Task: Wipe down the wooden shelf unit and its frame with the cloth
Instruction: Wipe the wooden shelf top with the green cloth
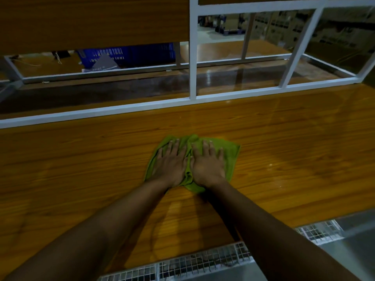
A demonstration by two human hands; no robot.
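Observation:
A green cloth lies bunched on the wide wooden shelf surface, a little beyond its middle. My left hand and my right hand both press flat on the cloth, side by side, fingers spread and pointing away from me. The cloth's centre is hidden under my palms; its edges stick out on the left, right and near sides. The white metal frame of the shelf unit rises behind the cloth, with a rail running across the surface.
A wooden panel hangs at the upper left. Behind the frame lies a lower glossy shelf, a blue crate and stacked boxes. A wire mesh grid runs along the near edge.

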